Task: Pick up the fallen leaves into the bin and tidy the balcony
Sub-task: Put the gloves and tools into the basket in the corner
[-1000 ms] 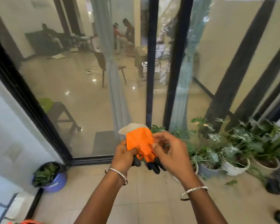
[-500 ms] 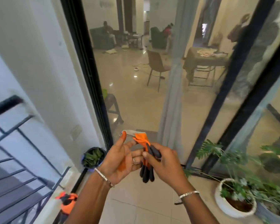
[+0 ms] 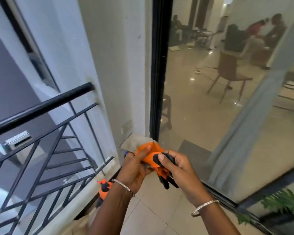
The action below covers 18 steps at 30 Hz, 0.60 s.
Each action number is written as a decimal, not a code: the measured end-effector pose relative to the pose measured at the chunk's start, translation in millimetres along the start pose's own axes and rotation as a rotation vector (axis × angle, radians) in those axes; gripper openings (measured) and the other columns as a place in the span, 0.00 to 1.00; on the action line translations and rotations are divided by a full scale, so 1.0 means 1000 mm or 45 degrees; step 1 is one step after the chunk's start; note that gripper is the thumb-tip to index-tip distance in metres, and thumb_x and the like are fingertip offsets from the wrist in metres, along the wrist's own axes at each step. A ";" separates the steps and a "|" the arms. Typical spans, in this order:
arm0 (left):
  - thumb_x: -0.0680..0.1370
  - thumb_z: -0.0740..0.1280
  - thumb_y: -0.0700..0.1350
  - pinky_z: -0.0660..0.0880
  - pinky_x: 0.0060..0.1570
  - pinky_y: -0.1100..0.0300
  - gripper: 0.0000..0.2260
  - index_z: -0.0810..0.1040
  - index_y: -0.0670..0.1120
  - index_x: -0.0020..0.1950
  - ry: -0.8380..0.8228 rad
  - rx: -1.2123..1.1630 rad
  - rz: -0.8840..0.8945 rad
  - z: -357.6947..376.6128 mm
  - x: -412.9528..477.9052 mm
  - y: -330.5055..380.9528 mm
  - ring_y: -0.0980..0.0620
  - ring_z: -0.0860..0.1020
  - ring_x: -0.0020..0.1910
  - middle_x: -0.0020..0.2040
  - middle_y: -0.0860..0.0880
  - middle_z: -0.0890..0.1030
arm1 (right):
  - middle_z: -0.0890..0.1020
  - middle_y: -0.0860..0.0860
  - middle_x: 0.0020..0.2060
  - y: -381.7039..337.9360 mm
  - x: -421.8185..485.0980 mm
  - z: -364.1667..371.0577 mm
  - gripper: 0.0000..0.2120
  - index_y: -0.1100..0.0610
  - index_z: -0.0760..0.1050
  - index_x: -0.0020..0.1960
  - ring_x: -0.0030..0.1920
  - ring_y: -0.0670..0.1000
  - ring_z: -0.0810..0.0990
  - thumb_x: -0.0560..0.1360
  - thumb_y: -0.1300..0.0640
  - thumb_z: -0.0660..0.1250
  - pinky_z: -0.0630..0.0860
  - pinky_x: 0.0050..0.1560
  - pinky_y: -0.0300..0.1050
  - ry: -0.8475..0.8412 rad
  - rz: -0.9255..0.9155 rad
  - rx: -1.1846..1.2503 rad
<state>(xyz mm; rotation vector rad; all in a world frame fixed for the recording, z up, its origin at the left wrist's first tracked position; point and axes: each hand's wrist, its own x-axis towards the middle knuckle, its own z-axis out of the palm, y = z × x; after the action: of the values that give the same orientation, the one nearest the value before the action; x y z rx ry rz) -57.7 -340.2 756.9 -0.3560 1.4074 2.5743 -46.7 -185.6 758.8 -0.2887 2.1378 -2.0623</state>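
Observation:
An orange work glove with black fingertips and a grey cuff is bunched between both hands at chest height in the head view. My left hand grips its orange body, thumb pressed on top. My right hand pinches the black finger end, with the glove's fingers dangling below. No bin and no fallen leaves show in this frame.
A black metal railing runs along the left with a drop beyond it. An orange and black spray bottle stands on the tiled floor by the railing base. A glass sliding door fills the right; green plant leaves poke in at bottom right.
The view has swung left, from the potted plants and the blue bin to the railing and wall. Both hands kept hold of the glove and have folded it tighter.

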 end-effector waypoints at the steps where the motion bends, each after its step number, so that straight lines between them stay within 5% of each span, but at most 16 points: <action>1: 0.76 0.69 0.43 0.81 0.43 0.44 0.19 0.74 0.36 0.64 0.066 -0.005 0.034 -0.006 0.002 0.000 0.40 0.82 0.49 0.54 0.36 0.82 | 0.81 0.54 0.34 0.001 0.007 0.005 0.11 0.57 0.79 0.48 0.34 0.53 0.80 0.80 0.50 0.66 0.76 0.35 0.44 -0.011 0.007 0.012; 5: 0.77 0.68 0.46 0.77 0.51 0.41 0.16 0.77 0.38 0.61 0.306 -0.058 0.180 -0.020 -0.004 0.011 0.38 0.81 0.51 0.55 0.35 0.82 | 0.84 0.54 0.39 0.006 0.042 0.026 0.07 0.52 0.81 0.46 0.42 0.58 0.84 0.77 0.49 0.69 0.80 0.48 0.62 -0.014 -0.001 -0.117; 8: 0.79 0.67 0.50 0.73 0.62 0.37 0.20 0.76 0.37 0.65 0.437 -0.225 0.241 -0.034 -0.008 0.019 0.38 0.80 0.58 0.59 0.35 0.80 | 0.85 0.48 0.38 0.007 0.064 0.045 0.04 0.50 0.81 0.44 0.41 0.48 0.84 0.73 0.51 0.74 0.81 0.47 0.57 -0.003 -0.056 -0.239; 11: 0.78 0.67 0.54 0.68 0.67 0.37 0.26 0.75 0.36 0.67 0.498 -0.437 0.289 -0.044 -0.017 0.024 0.37 0.76 0.64 0.63 0.34 0.78 | 0.82 0.46 0.39 0.008 0.077 0.060 0.14 0.49 0.77 0.44 0.38 0.44 0.80 0.65 0.46 0.79 0.80 0.43 0.50 0.023 -0.154 -0.384; 15: 0.79 0.63 0.56 0.71 0.64 0.38 0.25 0.77 0.36 0.64 0.609 -0.669 0.350 -0.050 -0.040 0.020 0.38 0.78 0.61 0.60 0.34 0.79 | 0.73 0.45 0.39 0.010 0.074 0.079 0.18 0.52 0.73 0.41 0.38 0.42 0.73 0.63 0.46 0.80 0.70 0.40 0.36 0.016 -0.457 -0.562; 18: 0.81 0.59 0.56 0.79 0.52 0.41 0.25 0.77 0.34 0.59 0.748 -0.797 0.421 -0.049 -0.059 0.021 0.38 0.83 0.52 0.55 0.33 0.82 | 0.76 0.45 0.37 0.011 0.065 0.102 0.10 0.52 0.76 0.39 0.38 0.44 0.75 0.70 0.52 0.76 0.73 0.41 0.41 -0.195 -0.610 -0.636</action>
<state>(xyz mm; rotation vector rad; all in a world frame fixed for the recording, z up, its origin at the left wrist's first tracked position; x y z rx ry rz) -1.1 -395.5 765.8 -1.1287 0.7691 3.3277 -85.6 -299.9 745.1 -1.0728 2.6420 -1.5755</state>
